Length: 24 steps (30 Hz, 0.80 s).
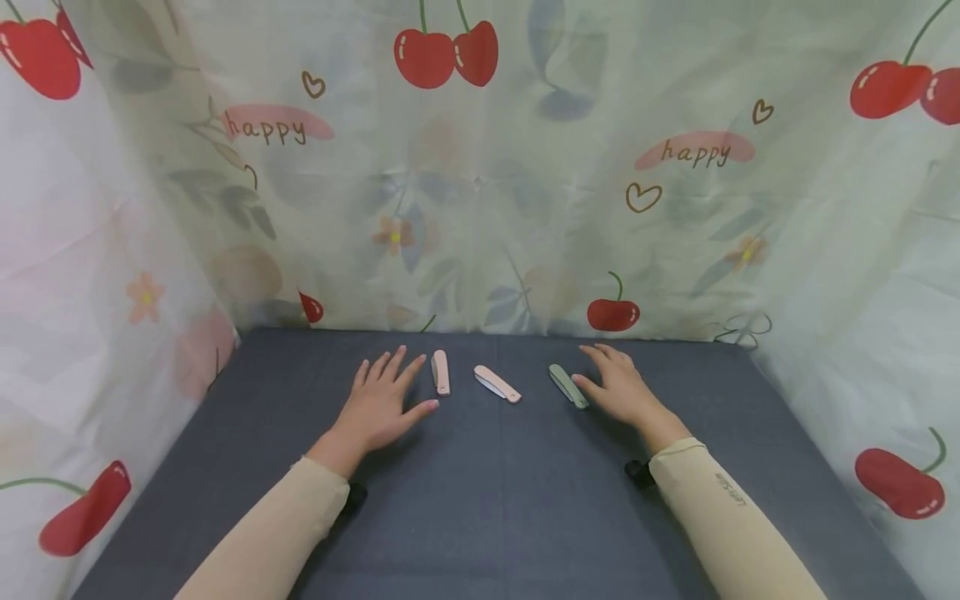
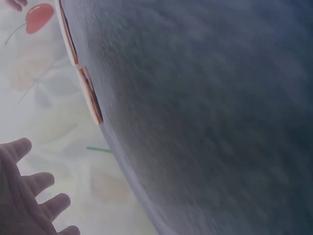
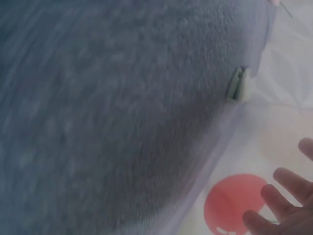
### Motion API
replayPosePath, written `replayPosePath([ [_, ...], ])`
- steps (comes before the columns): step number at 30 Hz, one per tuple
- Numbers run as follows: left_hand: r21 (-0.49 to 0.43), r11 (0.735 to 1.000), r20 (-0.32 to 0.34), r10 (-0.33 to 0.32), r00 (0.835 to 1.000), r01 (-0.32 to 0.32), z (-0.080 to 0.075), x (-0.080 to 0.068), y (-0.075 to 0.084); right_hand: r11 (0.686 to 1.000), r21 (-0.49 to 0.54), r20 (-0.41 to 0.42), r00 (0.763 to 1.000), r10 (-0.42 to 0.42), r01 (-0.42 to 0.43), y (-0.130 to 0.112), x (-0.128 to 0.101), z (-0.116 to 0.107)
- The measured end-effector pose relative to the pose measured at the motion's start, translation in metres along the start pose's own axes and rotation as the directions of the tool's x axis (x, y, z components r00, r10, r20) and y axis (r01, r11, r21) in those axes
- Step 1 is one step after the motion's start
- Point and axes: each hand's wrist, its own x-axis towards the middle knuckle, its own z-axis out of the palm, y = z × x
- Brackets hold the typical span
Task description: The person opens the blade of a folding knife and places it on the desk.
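Observation:
My left hand [image 1: 378, 412] is held over the dark cloth with fingers spread, just left of a pink folding knife [image 1: 441, 372] that lies nearly upright in the head view. In the middle lies a second pink folding knife [image 1: 498, 385], slanting down to the right. Further right, a green folding knife [image 1: 567, 386] lies aslant beside the thumb of my right hand [image 1: 618, 387]. Whether that thumb touches it I cannot tell. All three knives look folded. Neither hand holds anything. The right wrist view shows the green knife and the spread fingers [image 3: 279, 200].
Dark grey cloth [image 1: 465, 500] covers the table. Pale curtains [image 1: 480, 183] printed with cherries, leaves and hearts enclose its back and both sides. A small black device sits under each wrist, the right one [image 1: 639, 473] next to the sleeve cuff.

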Motion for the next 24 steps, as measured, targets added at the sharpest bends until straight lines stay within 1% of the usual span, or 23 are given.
replayPosePath([
  [5, -0.011, 1.000, 0.011, -0.005, 1.000, 0.005, 0.006, 0.008, 0.006, 1.000, 0.021, -0.008, 1.000, -0.011, 0.011, -0.004, 0.008, 0.007],
  [10, -0.030, 1.000, 0.036, -0.004, 0.999, 0.005, 0.010, 0.015, 0.013, 1.000, 0.027, -0.007, 1.000, 0.007, -0.007, -0.007, 0.017, 0.014],
  [14, -0.031, 1.000, 0.059, 0.000, 0.998, 0.002, 0.011, 0.021, 0.020, 0.999, 0.012, 0.004, 0.999, 0.038, -0.038, -0.010, 0.027, 0.017],
  [20, -0.034, 0.999, 0.075, 0.002, 0.997, 0.001, 0.013, 0.027, 0.029, 0.995, -0.007, 0.053, 0.993, 0.101, -0.101, -0.015, 0.040, 0.020],
  [24, -0.047, 0.999, 0.063, 0.009, 0.998, -0.006, 0.017, 0.031, 0.034, 0.991, -0.022, 0.094, 0.987, 0.134, -0.132, -0.016, 0.045, 0.021],
])
